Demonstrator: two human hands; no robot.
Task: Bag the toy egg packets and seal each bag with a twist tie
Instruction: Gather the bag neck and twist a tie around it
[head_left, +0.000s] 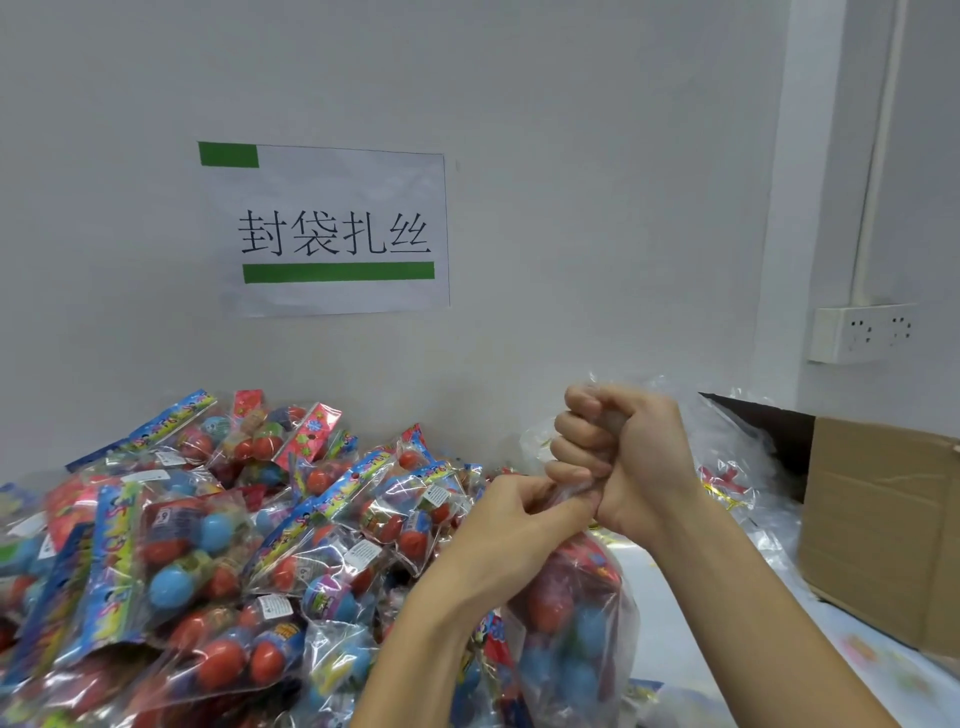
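Clear plastic bag (571, 613) of toy eggs, lower centre: right hand (623, 457) fists gathered neck, left hand (514, 525) pinches just below. Tie not visible. Huge packet pile (182, 545) left still unbagged, lol.

Two bare hands (618, 457) up. One brown cardboard box (883, 525), one white wall socket (862, 332), one printed paper sign (332, 228). Too many clear egg packets (197, 540) to count.
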